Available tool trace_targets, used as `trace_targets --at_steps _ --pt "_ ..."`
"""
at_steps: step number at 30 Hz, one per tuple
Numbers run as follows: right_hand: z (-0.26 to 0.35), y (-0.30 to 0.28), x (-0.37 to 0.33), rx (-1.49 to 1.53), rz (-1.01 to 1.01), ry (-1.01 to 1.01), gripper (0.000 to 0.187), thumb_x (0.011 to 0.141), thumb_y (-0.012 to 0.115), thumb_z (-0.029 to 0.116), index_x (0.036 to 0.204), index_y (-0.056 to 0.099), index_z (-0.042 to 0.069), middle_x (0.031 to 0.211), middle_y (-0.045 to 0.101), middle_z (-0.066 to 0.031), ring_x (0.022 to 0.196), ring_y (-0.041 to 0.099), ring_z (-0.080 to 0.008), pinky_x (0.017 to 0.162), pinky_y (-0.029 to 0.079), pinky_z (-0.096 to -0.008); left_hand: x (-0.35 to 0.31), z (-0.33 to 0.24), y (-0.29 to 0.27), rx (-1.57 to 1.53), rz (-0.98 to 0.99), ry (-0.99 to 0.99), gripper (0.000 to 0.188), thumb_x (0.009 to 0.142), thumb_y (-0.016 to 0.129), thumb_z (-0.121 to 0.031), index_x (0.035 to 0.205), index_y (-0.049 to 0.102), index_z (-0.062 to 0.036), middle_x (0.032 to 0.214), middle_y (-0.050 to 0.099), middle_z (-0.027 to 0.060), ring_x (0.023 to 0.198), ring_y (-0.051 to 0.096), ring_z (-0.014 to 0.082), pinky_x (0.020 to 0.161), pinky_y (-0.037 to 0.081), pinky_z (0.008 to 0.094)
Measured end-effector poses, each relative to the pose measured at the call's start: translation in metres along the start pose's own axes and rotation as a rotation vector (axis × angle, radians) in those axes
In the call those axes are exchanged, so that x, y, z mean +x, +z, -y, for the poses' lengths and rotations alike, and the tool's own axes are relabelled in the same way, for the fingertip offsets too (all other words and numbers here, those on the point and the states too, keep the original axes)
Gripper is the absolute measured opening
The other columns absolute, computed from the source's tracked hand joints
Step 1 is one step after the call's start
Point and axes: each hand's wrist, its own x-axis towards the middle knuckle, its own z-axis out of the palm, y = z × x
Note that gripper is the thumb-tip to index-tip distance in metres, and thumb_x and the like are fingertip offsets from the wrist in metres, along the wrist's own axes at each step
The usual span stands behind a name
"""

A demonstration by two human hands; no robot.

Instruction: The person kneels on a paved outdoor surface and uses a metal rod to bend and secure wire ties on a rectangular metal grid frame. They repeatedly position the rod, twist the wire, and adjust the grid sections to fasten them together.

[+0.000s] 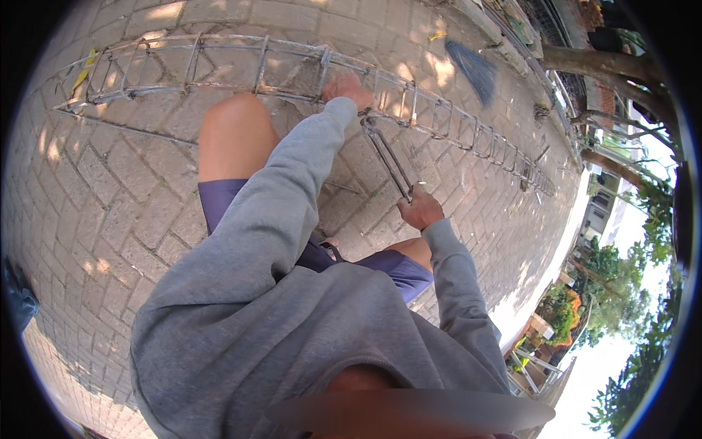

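A long cage of steel reinforcing bars [262, 66], with square stirrups along it, lies across the paving in front of me. My left hand [349, 91] is closed at a near bar of the cage beside a stirrup; what its fingers hold is hidden. My right hand [422, 209] is wrapped round the handle ends of a pair of long-handled pincers [387, 158]. Their jaws are at the cage's near bar, just right of my left hand and below it. Whether the jaws grip a wire is too small to tell.
A bundle of thin dark wires [472, 72] lies beyond the cage. A yellow strip [85, 70] is at the cage's left end, where a loose rod [139, 132] angles toward my knee. Brick paving [139, 197] surrounds me. Tree trunks [607, 64] stand at the right.
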Motion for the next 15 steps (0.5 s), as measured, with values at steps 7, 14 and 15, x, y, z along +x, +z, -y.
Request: trace_targets --at_steps 7,14,15 --pt "0.012 -0.05 -0.017 0.767 0.386 0.159 0.043 0.104 0.05 0.038 0.094 0.061 -0.003 0.069 0.062 -0.0104 0.058 0.065 -0.0243 0.05 0.053 -0.0391 0.006 0.002 0.004 -0.019 0.059 -0.03 0.049 0.076 0.072 -0.036 0.116 0.074 -0.0087 0.126 0.071 0.0145 0.123 0.065 0.0296 0.099 0.053 0.0398" --pt "0.023 -0.138 0.014 0.614 0.592 0.278 0.058 0.105 0.05 0.052 0.085 0.061 -0.001 0.062 0.051 -0.0024 0.045 0.047 -0.0129 0.039 0.041 -0.0316 0.003 -0.001 -0.003 -0.039 0.057 -0.021 0.043 0.075 0.071 -0.032 0.111 0.076 -0.0082 0.115 0.075 0.0132 0.11 0.071 0.0304 0.091 0.056 0.0386" --pt "0.024 -0.144 0.017 0.584 0.624 0.302 0.059 0.104 0.05 0.054 0.086 0.061 -0.002 0.063 0.051 -0.0027 0.045 0.046 -0.013 0.04 0.041 -0.0314 0.003 -0.001 -0.004 -0.059 0.086 -0.027 0.046 0.074 0.072 -0.033 0.113 0.075 -0.0078 0.119 0.073 0.0144 0.113 0.07 0.0306 0.093 0.055 0.039"
